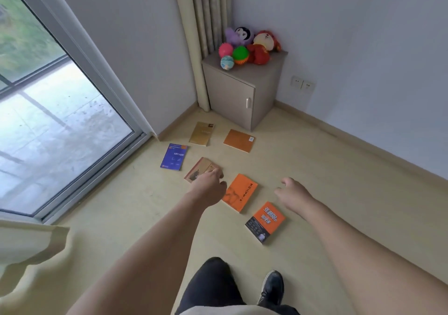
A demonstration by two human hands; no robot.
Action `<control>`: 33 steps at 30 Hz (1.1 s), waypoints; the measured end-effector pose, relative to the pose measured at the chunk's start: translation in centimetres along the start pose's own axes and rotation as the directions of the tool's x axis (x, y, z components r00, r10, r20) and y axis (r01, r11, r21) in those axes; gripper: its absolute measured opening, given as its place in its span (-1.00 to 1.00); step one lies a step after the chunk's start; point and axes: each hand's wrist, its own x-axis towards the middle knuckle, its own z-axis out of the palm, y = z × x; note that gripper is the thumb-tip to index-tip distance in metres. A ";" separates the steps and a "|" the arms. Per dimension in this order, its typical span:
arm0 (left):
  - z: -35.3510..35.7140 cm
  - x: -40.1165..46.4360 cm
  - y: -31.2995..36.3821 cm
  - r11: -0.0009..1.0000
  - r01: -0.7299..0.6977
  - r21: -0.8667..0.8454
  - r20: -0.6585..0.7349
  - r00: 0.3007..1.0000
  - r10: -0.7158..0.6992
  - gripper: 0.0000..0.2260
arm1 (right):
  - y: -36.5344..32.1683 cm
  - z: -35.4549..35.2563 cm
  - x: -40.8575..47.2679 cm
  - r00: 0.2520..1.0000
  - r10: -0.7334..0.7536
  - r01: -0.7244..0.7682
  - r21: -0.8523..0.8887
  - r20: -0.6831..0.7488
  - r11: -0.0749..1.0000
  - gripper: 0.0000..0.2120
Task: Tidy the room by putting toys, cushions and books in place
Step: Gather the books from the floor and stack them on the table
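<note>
Six books lay scattered flat on the floor near its far corner, in front of the cabinet (238, 89); the orange book (240, 192) lay nearest my reach. My left hand (209, 185) extended over the tan book (201, 169), fingers loosely curled, gripping nothing. My right hand (293, 192) hovered apart, relaxed and empty. The toys (244, 45) sat grouped on the cabinet top, presumably already stowed.
</note>
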 end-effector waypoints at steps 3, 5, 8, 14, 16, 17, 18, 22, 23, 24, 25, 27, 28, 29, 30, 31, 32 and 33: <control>0.4 1.6 0.6 0.999 0.048 -0.012 0.028 0.998 -0.048 -0.71 | -0.2 -1.0 2.1 0.999 -0.012 0.013 -0.021 0.049 1.000 -0.48; 0.5 2.8 0.4 0.997 0.079 -0.009 0.042 0.996 -0.079 -0.70 | -0.5 -1.5 3.6 0.998 -0.023 0.025 -0.028 0.061 0.999 -0.48; 0.7 5.5 0.7 0.995 0.102 0.012 0.090 0.991 -0.103 -0.71 | -0.4 -2.5 5.6 0.997 0.009 -0.007 -0.040 0.073 0.999 -0.48; 2.5 10.4 3.7 0.993 0.120 -0.016 0.196 0.974 -0.115 -0.70 | 0.8 -5.1 10.6 0.994 0.074 -0.070 -0.056 0.077 0.996 -0.46; 3.1 11.2 4.9 0.993 0.116 -0.005 0.216 0.970 -0.112 -0.69 | 1.1 -5.8 11.8 0.992 0.081 -0.076 -0.066 0.093 0.995 -0.46; 3.3 11.5 5.4 0.993 0.121 0.003 0.227 0.967 -0.118 -0.69 | 1.1 -6.1 12.3 0.990 0.083 -0.076 -0.067 0.110 0.995 -0.46; 3.4 11.8 6.0 0.991 0.133 0.005 0.237 0.963 -0.131 -0.68 | 1.2 -6.4 12.8 0.989 0.081 -0.073 -0.067 0.127 0.995 -0.46; 2.0 13.2 8.0 0.976 0.216 -0.016 0.194 0.959 -0.209 -0.67 | 0.8 -8.6 15.0 0.983 0.031 -0.014 -0.096 0.182 0.995 -0.46; 1.6 13.4 8.3 0.971 0.235 -0.032 0.178 0.958 -0.226 -0.67 | 0.5 -9.0 15.4 0.980 0.018 0.001 -0.099 0.198 0.995 -0.46; 1.1 13.6 8.8 0.964 0.263 -0.047 0.161 0.954 -0.253 -0.67 | 0.1 -9.8 16.0 0.977 -0.002 0.024 -0.099 0.214 0.995 -0.45; 0.7 13.8 9.2 0.959 0.280 -0.048 0.152 0.951 -0.270 -0.67 | -0.2 -10.4 16.4 0.974 -0.020 0.043 -0.099 0.226 0.994 -0.45; 0.1 14.0 10.0 0.949 0.314 -0.043 0.137 0.942 -0.305 -0.66 | -0.7 -11.8 17.5 0.969 -0.047 0.072 -0.095 0.241 0.993 -0.45; -0.2 14.3 10.3 0.943 0.330 -0.044 0.126 0.938 -0.323 -0.66 | -1.0 -12.4 18.0 0.966 -0.062 0.088 -0.095 0.251 0.992 -0.45; -0.3 14.4 10.5 0.939 0.341 -0.046 0.119 0.935 -0.334 -0.66 | -1.3 -12.9 18.4 0.963 -0.073 0.101 -0.098 0.259 0.990 -0.46; -0.5 14.6 10.9 0.935 0.352 -0.048 0.115 0.932 -0.344 -0.67 | -1.6 -13.4 18.8 0.960 -0.084 0.115 -0.104 0.268 0.988 -0.46; -0.6 14.9 11.4 0.930 0.364 -0.056 0.111 0.928 -0.356 -0.67 | -1.8 -13.9 19.4 0.956 -0.096 0.132 -0.115 0.278 0.984 -0.46; -0.6 15.0 11.6 0.927 0.371 -0.062 0.113 0.925 -0.363 -0.66 | -2.0 -14.2 19.7 0.954 -0.099 0.138 -0.122 0.284 0.983 -0.46; -0.6 15.2 12.0 0.923 0.378 -0.070 0.112 0.923 -0.369 -0.66 | -2.1 -14.5 20.0 0.952 -0.101 0.142 -0.124 0.287 0.982 -0.46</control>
